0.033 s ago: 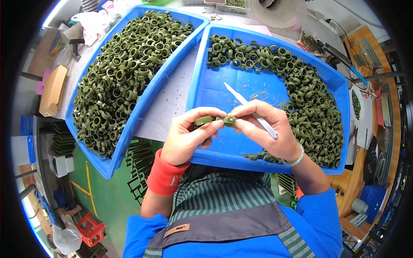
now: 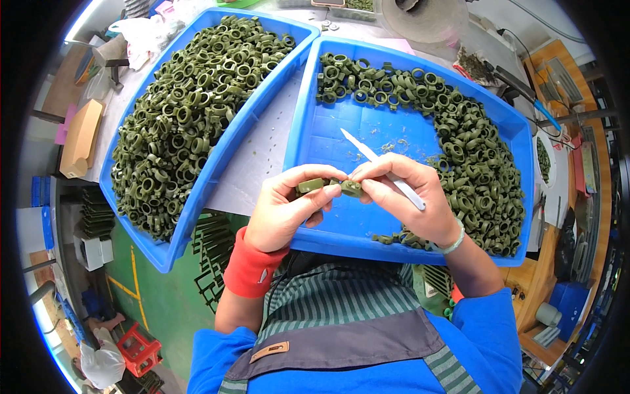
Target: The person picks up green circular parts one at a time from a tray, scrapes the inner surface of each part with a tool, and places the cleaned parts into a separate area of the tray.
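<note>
Over the near side of the right blue tray [image 2: 298, 141], my left hand [image 2: 282, 203] is closed on small olive-green plastic rings [image 2: 352, 188]. One ring peeks out between thumb and index finger, and another [image 2: 310, 186] lies against the curled fingers. How many it holds is partly hidden. My right hand [image 2: 410, 194] grips a slim white knife [image 2: 359, 144], its pointed end toward the far left and its butt end below the fingers. The right thumb and index fingertips are at the outermost ring. The blade stays apart from it.
Similar rings line the right tray's far and right sides, with green scraps [image 2: 394, 146] on its floor. Heaped rings [image 2: 190, 111] fill the left blue tray [image 2: 220, 157]. A long-handled tool [image 2: 528, 92] lies beyond the right tray, and a red stool [image 2: 139, 350] stands on the floor.
My right fingertips have shifted slightly on the outermost ring, baring more of its face. The knife has moved a little with the hand. My left hand stays almost still.
</note>
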The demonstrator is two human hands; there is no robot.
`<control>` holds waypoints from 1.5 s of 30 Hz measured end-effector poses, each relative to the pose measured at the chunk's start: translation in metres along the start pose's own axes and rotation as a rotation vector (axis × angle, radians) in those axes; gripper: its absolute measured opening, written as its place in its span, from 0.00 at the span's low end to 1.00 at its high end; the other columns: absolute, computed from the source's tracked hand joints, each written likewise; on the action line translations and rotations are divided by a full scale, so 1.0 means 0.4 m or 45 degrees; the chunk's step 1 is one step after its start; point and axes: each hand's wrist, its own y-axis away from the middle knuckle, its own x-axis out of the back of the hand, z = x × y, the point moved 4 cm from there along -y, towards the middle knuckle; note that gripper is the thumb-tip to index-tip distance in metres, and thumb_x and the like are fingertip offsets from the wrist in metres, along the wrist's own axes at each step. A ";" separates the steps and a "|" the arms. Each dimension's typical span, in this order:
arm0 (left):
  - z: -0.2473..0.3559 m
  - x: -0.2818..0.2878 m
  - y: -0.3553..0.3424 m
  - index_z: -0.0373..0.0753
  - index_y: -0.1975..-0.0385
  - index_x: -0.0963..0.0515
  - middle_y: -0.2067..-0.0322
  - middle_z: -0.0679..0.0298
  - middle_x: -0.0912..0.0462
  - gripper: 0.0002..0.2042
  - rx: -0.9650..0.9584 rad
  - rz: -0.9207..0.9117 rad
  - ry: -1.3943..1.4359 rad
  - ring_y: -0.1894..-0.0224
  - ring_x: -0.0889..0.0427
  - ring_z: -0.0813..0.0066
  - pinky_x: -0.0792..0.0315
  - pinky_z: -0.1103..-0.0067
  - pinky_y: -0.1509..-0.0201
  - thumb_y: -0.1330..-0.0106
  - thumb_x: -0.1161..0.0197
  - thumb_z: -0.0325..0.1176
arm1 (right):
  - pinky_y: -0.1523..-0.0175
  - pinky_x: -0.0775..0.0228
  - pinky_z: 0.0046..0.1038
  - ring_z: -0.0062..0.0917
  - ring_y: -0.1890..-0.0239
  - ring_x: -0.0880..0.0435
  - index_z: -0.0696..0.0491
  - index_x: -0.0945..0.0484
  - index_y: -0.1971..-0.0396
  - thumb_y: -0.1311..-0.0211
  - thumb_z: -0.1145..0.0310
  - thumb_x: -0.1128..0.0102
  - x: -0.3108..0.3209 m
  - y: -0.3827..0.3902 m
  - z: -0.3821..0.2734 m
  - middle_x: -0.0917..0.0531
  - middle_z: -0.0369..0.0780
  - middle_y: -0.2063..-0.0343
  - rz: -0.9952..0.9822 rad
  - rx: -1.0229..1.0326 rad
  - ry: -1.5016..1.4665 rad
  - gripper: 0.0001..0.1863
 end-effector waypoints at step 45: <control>0.036 -0.026 0.005 0.36 0.58 0.16 0.63 0.61 0.18 0.13 -0.717 0.103 -0.705 0.63 0.19 0.72 0.25 0.79 0.59 0.43 0.33 0.17 | 0.48 0.25 0.24 0.18 0.55 0.22 0.54 0.28 0.55 0.37 0.79 0.41 -0.006 -0.004 0.018 0.23 0.35 0.59 -0.106 -0.272 -0.480 0.12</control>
